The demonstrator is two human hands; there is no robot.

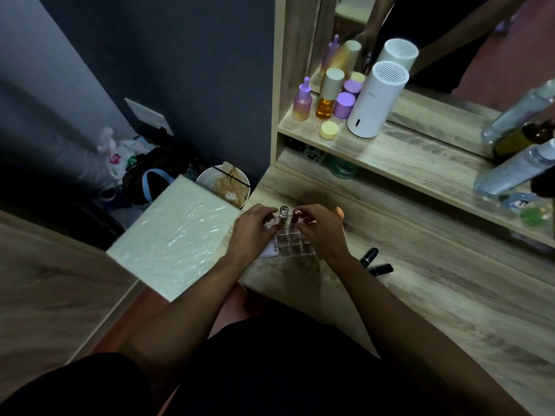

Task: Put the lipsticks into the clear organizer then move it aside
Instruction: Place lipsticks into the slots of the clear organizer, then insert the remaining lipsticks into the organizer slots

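head | clear organizer [292, 243] gridded | left fingers [271, 212] pinch silver lipstick [283, 214] | right fingers [304, 214] pinch red lipstick [296, 216]

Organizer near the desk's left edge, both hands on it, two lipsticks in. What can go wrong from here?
1. The clear organizer sits close to the desk edge; a push left could tip it off.
2. The silver lipstick and red lipstick stand tall in the back slots, so a fast slide may topple them.
3. Two black lipsticks lie loose behind the right hand; moving now would leave them out. The left hand grips the other side.
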